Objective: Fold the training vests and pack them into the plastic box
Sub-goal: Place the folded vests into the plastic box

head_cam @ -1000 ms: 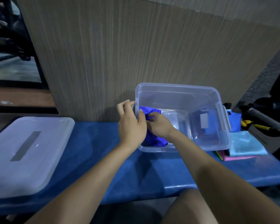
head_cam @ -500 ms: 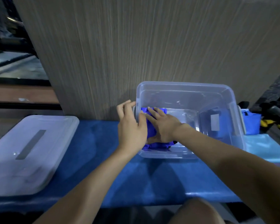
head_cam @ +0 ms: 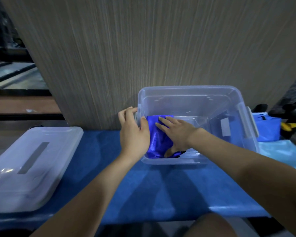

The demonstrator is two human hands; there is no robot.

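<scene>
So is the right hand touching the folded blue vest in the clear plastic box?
Touching. The head view shows the right hand lying flat on the folded blue vest, fingers straight across the fabric.

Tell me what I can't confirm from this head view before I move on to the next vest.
- Blue vest in the plastic box: its fold is covered by the right hand.
- Left hand at the box's left wall: its fingertips are hidden, so its grip is unclear.
- Items right of the box: dim and cut off by the frame edge.
- Lid: cropped at the left edge.
</scene>
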